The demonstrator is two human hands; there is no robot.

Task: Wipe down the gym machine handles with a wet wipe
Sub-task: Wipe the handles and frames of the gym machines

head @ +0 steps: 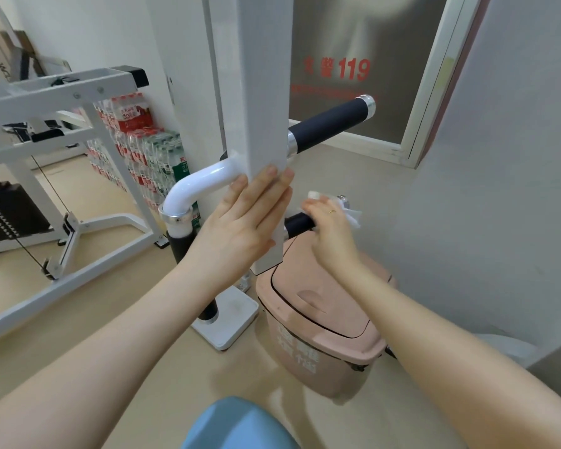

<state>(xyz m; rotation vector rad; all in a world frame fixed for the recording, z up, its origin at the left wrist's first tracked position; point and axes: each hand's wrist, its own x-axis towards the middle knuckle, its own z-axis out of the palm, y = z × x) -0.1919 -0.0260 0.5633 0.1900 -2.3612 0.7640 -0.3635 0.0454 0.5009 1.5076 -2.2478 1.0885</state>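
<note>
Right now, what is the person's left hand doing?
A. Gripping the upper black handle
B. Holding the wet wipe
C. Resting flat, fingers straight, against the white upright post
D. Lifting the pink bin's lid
C: the left hand lies open with straight fingers on the white upright post, while the right hand holds the wet wipe on the lower black handle.

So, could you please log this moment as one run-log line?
left hand: flat on white post | right hand: wet wipe around lower black handle | upper black handle: untouched
</note>
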